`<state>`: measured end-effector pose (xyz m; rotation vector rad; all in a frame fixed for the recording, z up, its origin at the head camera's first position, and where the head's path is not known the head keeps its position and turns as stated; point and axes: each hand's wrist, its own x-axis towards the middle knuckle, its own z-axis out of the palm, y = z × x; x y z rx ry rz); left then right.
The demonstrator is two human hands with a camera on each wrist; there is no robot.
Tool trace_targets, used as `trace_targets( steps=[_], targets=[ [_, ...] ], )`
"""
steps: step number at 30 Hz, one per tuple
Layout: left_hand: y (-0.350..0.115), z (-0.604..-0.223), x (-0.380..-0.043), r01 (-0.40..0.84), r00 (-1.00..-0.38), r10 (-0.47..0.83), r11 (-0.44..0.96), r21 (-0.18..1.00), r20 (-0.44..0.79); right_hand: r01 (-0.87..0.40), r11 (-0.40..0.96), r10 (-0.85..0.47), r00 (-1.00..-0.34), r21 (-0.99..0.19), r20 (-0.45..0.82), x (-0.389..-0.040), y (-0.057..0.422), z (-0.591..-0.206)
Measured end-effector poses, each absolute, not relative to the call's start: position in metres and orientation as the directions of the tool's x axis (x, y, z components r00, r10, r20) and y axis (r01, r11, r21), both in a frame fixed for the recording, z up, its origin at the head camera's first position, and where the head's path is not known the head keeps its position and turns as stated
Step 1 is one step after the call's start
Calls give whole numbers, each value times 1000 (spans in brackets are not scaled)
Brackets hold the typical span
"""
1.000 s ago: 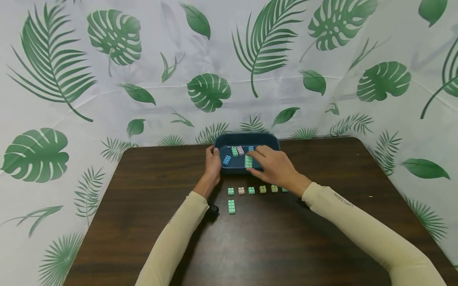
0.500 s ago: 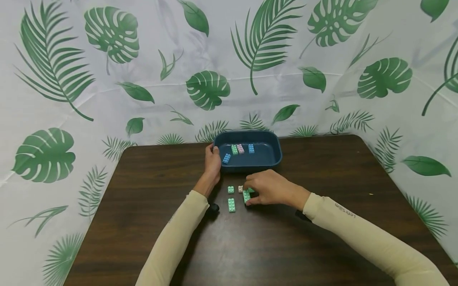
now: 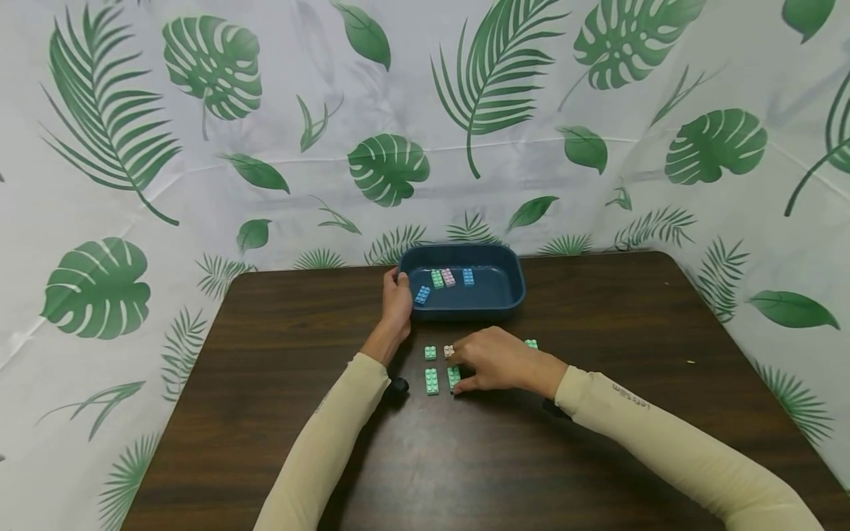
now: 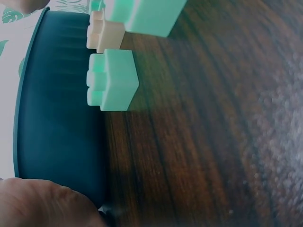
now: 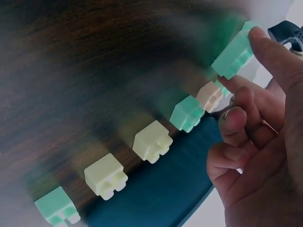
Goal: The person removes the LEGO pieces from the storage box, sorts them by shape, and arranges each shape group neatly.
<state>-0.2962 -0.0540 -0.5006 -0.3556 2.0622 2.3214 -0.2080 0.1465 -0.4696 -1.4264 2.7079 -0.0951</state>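
Observation:
My left hand (image 3: pixel 396 304) grips the left end of a dark blue bin (image 3: pixel 468 313), its thumb over the rim. With thumb and index finger my right hand (image 3: pixel 494 360) pinches a long green toy brick (image 3: pixel 454 376) at the table, just right of a second long green brick (image 3: pixel 432 381). The right wrist view shows that pinched brick (image 5: pixel 235 53) between thumb and fingertip, the other fingers curled. Behind lies a row of small bricks: a green one (image 3: pixel 430 352), a peach one (image 3: pixel 448 351), and others partly hidden by my right hand in the head view.
Inside the bin lie a green brick (image 3: pixel 437 278), a pink brick (image 3: pixel 448 277) and two blue bricks (image 3: pixel 468 276). In the right wrist view the row includes two yellow bricks (image 5: pixel 152 141) and an end green brick (image 5: pixel 57 206). A leaf-print cloth (image 3: pixel 299 192) hangs behind the brown table (image 3: pixel 279 339).
My right hand has carried the long green brick out of the bin toward me, onto the table beside the other long green one. My left hand stays on the bin.

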Motion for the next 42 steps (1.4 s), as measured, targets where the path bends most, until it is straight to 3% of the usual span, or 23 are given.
trace_targets(
  steps=[22,30,34,37,42],
  targets=[
    [-53,-502,-296,-160,-975,-129,-169,973,-183,-822,569,-822,-569,-36,-14,-200,147,-477],
    [-53,-501,-295,-156,-975,-132,-151,976,-176,-837,547,-830,-537,29,151,-206,154,-467],
    [-53,-501,-296,-151,-977,-131,-143,978,-170,-836,549,-801,-527,-3,285,-222,161,-455],
    [-54,-501,-297,-152,-976,-133,-137,979,-170,-806,588,-734,-565,-63,377,-241,166,-448],
    [-54,-502,-296,-154,-976,-131,-143,978,-173,-672,705,-574,-728,-225,375,-276,173,-447]
  ],
)
